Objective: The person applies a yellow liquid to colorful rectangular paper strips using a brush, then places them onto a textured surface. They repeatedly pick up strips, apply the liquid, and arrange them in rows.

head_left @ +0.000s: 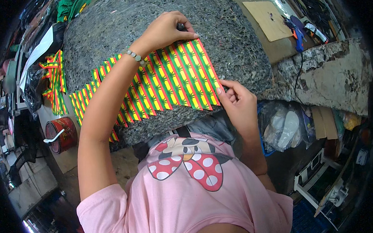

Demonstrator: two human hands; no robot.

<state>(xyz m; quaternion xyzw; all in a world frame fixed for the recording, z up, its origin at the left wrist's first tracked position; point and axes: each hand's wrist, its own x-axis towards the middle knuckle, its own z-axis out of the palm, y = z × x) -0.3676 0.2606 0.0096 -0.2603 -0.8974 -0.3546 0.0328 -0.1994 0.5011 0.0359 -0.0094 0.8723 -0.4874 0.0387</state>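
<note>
Speckled grey foam (233, 37) spreads across the upper middle of the frame, and my pink shirt (173, 203) fills the bottom of it. Nearest me on the foam, right of centre, is my right hand (240, 104). Its thumb and forefinger are bent close together at the right edge of the outer strip (206, 72), a little above its lower end, with the other fingers curled in; whether cloth is caught between them I can't tell.

That strip closes the right side of a slanting row (160, 82) of red, yellow and green strips lying side by side at the middle of the frame. Its long axis slopes from upper middle down and rightward, so it lies to the left of my right fingers and runs up and away from them. My left hand (171, 30) is farther off, thumb and forefinger pinched on the top corner; from there the strip runs down and to the right. So the top end belongs to my left, the lower end to my right. My left forearm (107, 92) crosses above the row, hiding part of it.

Beyond, at left, stand a red tin (68, 131) and a ribbon bundle (57, 82); at upper right lies a cardboard sheet (267, 23).
</note>
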